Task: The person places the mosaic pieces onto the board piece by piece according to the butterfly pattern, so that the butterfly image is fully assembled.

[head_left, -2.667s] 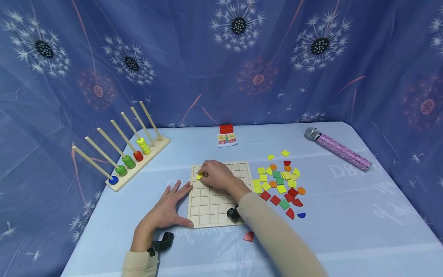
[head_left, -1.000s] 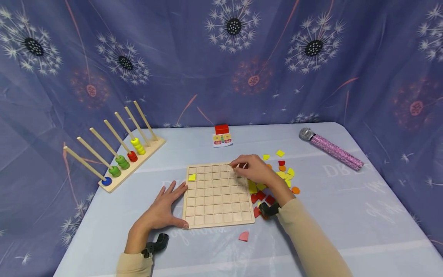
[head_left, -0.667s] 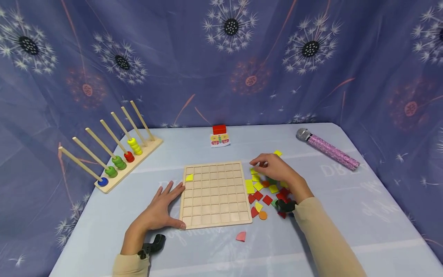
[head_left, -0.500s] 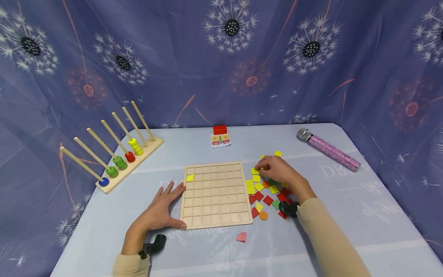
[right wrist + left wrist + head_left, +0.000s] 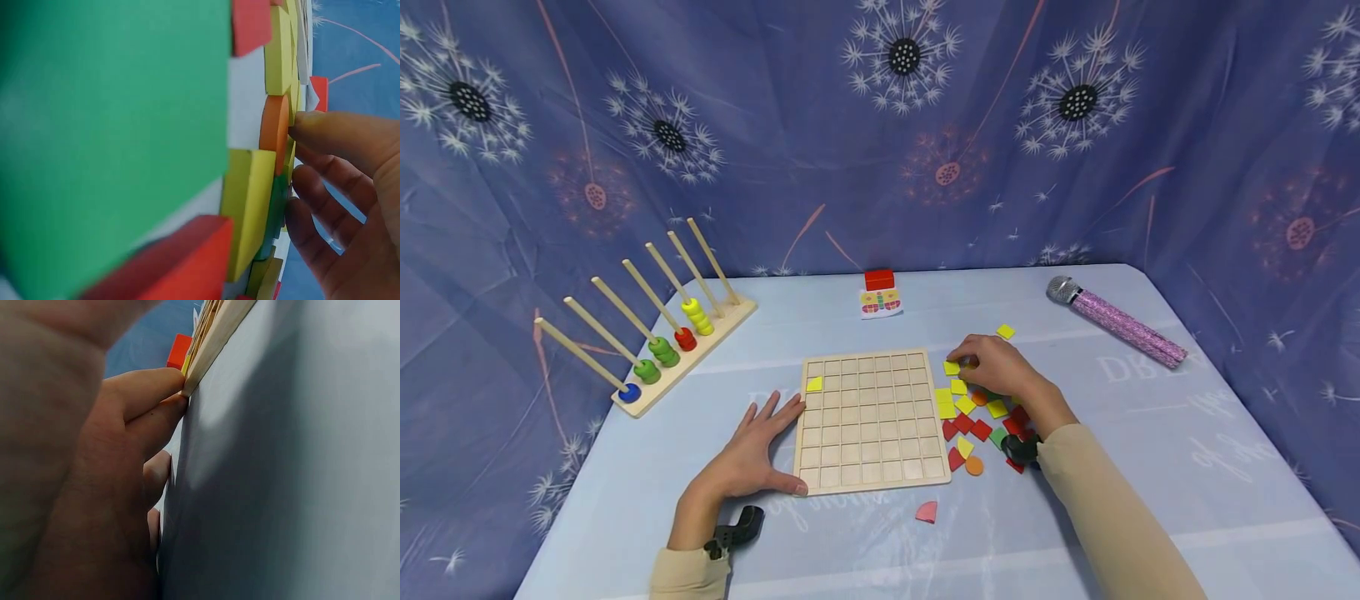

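Note:
A wooden grid board (image 5: 872, 421) lies flat on the table, one yellow tile (image 5: 815, 384) in a cell near its upper left corner. My left hand (image 5: 752, 454) rests beside the board with spread fingers, its fingertips and thumb touching the left edge. In the left wrist view, fingertips (image 5: 178, 378) meet the board's side. Right of the board, my right hand (image 5: 1000, 365) pinches a yellow square tile (image 5: 952, 367) at the upper left of a loose pile. The right wrist view shows the thumb (image 5: 312, 128) at the yellow tiles behind an orange round tile (image 5: 270, 128); the fingers partly hide the pinched tile.
Red, green, yellow and orange tiles lie around a red square tile (image 5: 981, 430). A pink quarter-round piece (image 5: 927, 512) sits in front of the board. A picture card (image 5: 881, 304) leans on a red block (image 5: 879, 279). Peg stacker (image 5: 692, 354) stands left, glittery microphone (image 5: 1120, 327) right.
My right hand has left the yellow tile in the board's upper left cell and moved right to the pile, where its fingers close on another yellow tile. My left hand stays at the board's edge.

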### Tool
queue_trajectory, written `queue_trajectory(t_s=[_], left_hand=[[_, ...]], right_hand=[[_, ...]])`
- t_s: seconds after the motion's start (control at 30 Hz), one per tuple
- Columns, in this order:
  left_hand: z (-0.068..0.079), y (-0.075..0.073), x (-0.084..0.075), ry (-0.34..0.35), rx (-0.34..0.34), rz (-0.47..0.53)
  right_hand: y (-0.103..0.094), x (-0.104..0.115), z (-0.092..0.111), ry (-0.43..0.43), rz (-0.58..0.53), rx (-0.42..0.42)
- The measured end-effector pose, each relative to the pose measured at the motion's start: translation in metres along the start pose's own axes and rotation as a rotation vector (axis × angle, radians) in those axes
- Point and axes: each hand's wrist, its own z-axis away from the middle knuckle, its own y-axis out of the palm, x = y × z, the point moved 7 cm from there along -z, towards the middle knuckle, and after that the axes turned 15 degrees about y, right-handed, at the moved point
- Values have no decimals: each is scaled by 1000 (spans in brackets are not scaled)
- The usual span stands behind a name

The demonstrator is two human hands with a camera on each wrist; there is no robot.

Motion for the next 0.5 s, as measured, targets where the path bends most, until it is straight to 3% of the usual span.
queue_trajectory(t_s=[0.2, 0.5], left_hand=[[2, -1, 2, -39, 7, -3], [2, 1, 4, -28, 21, -14]], right_hand=[[1, 1, -2, 17, -6, 10], [2, -5, -2, 32, -63, 21]])
